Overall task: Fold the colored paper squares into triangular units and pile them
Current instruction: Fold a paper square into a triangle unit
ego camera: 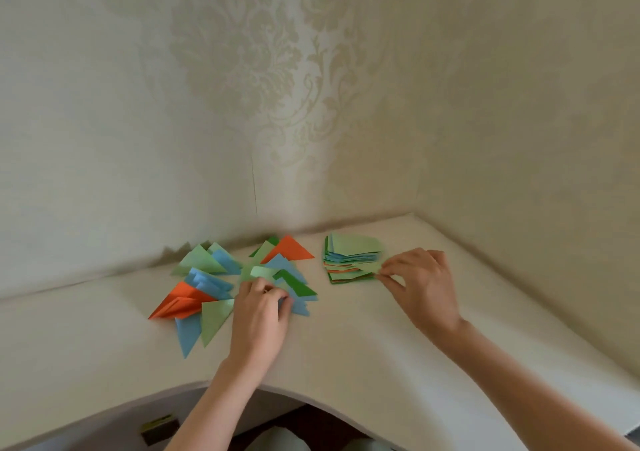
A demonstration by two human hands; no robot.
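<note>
Wallpaper (242,69) backs table (346,346), triangles (207,288), paper stack (349,253).

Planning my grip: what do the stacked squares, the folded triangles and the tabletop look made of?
Stacked squares: thin matte coloured paper, sheet edges fanned. Folded triangles: same paper, sharp creases, no gloss. Tabletop: smooth cream surface with a rounded edge, maybe laminate or painted board; the picture cannot settle which.

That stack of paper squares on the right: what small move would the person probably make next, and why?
Probably lift one sheet off. The right hand pinches the near corner of a light green square in the stack of squares, while the left hand rests on the folded triangles, as if just setting one down. So a fresh square to fold seems next.
</note>
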